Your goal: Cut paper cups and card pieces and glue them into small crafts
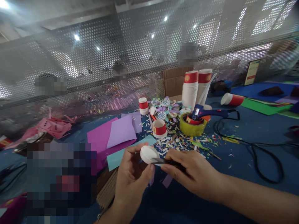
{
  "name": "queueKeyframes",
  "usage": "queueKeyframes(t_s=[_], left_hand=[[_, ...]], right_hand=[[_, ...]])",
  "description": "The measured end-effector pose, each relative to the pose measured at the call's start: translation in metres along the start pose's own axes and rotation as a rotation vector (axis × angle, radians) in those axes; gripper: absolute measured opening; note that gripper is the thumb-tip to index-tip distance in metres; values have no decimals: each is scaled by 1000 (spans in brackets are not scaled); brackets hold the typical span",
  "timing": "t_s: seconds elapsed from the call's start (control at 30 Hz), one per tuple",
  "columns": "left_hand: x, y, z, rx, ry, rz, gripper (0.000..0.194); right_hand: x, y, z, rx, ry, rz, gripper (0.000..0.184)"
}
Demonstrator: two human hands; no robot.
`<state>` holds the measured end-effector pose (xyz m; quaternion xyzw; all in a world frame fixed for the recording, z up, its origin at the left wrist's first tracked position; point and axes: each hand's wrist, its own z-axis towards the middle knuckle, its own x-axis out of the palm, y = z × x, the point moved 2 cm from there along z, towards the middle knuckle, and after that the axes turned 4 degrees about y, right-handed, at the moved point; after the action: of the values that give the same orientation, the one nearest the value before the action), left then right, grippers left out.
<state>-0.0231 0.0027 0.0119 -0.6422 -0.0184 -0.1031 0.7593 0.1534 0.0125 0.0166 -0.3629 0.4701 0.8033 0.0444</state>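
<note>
My left hand [132, 175] pinches a small white paper cup base [148, 154] between thumb and fingers, low in the middle of the view. My right hand [190, 172] grips dark scissors [161, 161], whose blades meet the edge of the white piece. Both hands hover just above the blue table [233, 174]. Small purple paper offcuts [167, 181] lie beneath them.
Purple and teal paper sheets [116, 132] lie ahead to the left. Cut red-banded cups [159, 128], paper scraps, a yellow tape roll [192, 127] and a blue glue gun [210, 112] with its black cord [259, 152] sit ahead. Stacked cups [190, 88] stand behind. A perforated metal screen [116, 56] closes the back.
</note>
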Motion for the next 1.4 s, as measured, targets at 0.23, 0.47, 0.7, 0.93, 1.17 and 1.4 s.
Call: queueKeyframes(t_s=[0.23, 0.47, 0.7, 0.93, 1.17, 1.4], left_hand=[[2, 4, -2, -96, 53, -20, 34], [4, 1, -2, -114, 22, -39, 33], [3, 1, 0, -171, 38, -99, 32], [4, 2, -1, -192, 35, -97, 32], [3, 3, -3, -214, 50, -105, 31], [6, 1, -3, -228, 46, -98, 30]], right_hand=[[-1, 1, -3, -7, 13, -3, 29], [-4, 4, -2, -37, -9, 9, 27], [-4, 2, -2, -23, -3, 8, 28], [-3, 1, -3, -31, -18, -16, 29], [-2, 1, -3, -41, -42, -22, 28], [1, -1, -3, -11, -39, -43, 30]])
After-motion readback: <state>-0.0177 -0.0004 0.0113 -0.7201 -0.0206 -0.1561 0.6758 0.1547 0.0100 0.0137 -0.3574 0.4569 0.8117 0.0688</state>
